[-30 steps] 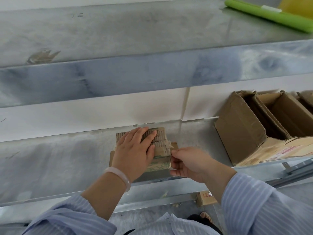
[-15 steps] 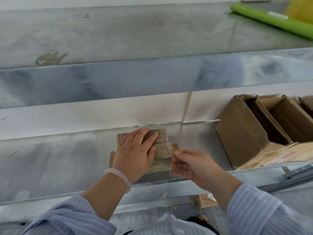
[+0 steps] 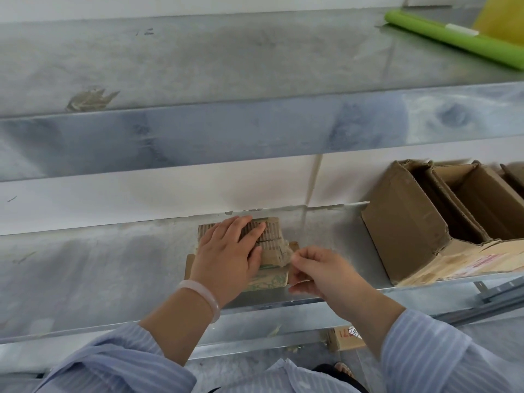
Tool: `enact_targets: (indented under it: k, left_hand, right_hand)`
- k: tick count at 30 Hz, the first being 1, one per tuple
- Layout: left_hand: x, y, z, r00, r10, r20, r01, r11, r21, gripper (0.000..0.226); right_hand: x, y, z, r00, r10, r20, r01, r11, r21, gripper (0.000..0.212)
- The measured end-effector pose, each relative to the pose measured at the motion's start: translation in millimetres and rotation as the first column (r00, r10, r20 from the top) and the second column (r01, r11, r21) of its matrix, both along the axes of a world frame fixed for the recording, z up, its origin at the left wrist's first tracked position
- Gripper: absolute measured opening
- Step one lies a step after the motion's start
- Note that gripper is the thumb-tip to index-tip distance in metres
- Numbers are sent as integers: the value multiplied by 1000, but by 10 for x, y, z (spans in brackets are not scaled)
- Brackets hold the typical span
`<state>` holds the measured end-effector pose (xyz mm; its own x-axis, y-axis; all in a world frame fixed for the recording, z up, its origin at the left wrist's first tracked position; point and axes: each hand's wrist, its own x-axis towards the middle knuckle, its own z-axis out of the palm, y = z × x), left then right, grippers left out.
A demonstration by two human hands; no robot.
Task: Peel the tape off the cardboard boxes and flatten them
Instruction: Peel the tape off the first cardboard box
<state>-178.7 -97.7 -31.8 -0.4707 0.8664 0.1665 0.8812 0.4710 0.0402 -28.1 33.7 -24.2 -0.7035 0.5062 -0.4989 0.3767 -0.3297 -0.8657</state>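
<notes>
A small flattened cardboard box (image 3: 270,246) with torn, ribbed surface lies on the lower metal shelf (image 3: 99,268). My left hand (image 3: 229,255) lies flat on top of it, fingers straight, pressing it down. My right hand (image 3: 317,272) is at the box's right edge, thumb and forefinger pinching a strip of clear tape (image 3: 287,252) that still clings to the cardboard. Most of the box is hidden under my left hand.
Open brown cardboard boxes (image 3: 442,222) lie on their sides at the right of the same shelf. A green roll (image 3: 453,38) and something yellow (image 3: 502,18) sit on the upper shelf. Another small box (image 3: 343,337) lies on the floor below.
My right hand has drawn slightly right and toward me, pulling the tape away from the box. My left hand stays pressed on the cardboard.
</notes>
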Motion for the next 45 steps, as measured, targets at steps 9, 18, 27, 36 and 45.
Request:
enact_targets:
  k: [9, 18, 27, 36, 45]
  left_hand:
    - [-10, 3, -49, 1000, 6, -16, -5, 1000, 15, 49]
    - [-27, -6, -68, 1000, -7, -17, 7, 1000, 24, 48]
    - [-31, -14, -66, 1000, -11, 2, 11, 999, 40, 48]
    - [-59, -68, -27, 998, -59, 34, 57, 997, 45, 46]
    - [-74, -158, 29, 988, -129, 86, 124, 990, 68, 50]
  right_hand:
    - [-118, 197, 71, 991, -99, 91, 37, 851, 524, 10]
    - [-235, 183, -27, 994, 97, 43, -101, 736, 670, 20]
    - [-301, 84, -182, 985, -107, -135, 171, 686, 707, 21]
    - [-101, 131, -249, 981, 79, -177, 78, 676, 733, 16]
    - [-540, 391, -303, 980, 136, 148, -157, 977, 144, 30]
